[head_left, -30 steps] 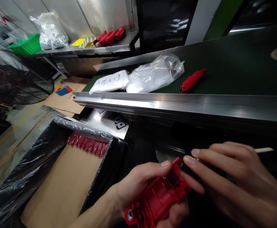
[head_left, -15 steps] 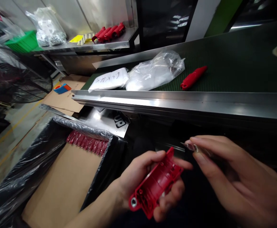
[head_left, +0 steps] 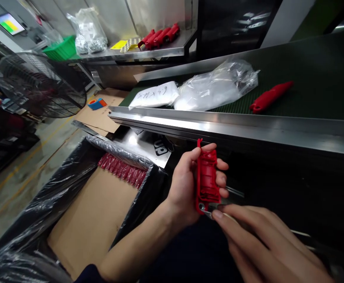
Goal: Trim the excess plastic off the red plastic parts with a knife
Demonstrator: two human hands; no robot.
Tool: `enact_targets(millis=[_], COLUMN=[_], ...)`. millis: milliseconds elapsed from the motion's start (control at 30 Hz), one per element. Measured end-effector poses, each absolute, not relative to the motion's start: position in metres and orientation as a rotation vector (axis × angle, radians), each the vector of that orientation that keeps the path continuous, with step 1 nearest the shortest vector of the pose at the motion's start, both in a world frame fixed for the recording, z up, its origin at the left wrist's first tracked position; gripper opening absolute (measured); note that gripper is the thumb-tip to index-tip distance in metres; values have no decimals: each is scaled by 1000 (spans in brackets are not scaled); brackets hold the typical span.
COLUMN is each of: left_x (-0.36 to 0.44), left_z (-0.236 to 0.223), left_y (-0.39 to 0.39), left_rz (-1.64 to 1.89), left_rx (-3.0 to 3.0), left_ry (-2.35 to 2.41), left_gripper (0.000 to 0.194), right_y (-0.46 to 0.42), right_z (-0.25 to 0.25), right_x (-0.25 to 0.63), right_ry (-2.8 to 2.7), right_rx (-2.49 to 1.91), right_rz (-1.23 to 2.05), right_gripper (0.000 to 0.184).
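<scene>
1. Two hands meet near centre: left hand (head_left: 186, 184) has its grip closed round the upright red housing (head_left: 206, 180).
2. Right hand (head_left: 260, 243) pinches a thin metal tool (head_left: 208, 212), tip at the housing's lower end.
3. Steady the housing; guide the tip gently, lest it slip.

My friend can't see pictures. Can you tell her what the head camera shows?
A left hand holds a red plastic part upright while the right hand touches a thin metal tool to its lower end. Behind runs a green conveyor belt carrying plastic bags; a lined cardboard box sits at left.
</scene>
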State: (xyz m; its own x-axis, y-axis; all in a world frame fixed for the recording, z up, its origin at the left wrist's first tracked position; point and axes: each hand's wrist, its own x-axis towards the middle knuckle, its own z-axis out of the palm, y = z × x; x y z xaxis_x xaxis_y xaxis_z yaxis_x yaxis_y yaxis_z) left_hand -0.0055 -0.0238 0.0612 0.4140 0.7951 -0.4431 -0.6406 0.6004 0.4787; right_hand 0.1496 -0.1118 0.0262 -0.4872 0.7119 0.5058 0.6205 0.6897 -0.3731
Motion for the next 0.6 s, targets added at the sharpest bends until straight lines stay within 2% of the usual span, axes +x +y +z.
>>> enact_targets(millis=[300, 467, 600], left_x=[-4, -5, -11], left_z=[62, 59, 55], left_y=[-23, -17, -9], left_rz=[914, 932, 945], left_rx=[231, 200, 123], left_ry=[699, 709, 715], left_gripper=[38, 37, 36], right_y=[-109, -107, -83], right_z=[28, 23, 13], right_x=[149, 165, 206], right_ry=[-2266, -2150, -2025], right_rx=[-1078, -1038, -1165], right_rz=[153, 182, -13], right_gripper=[48, 58, 52])
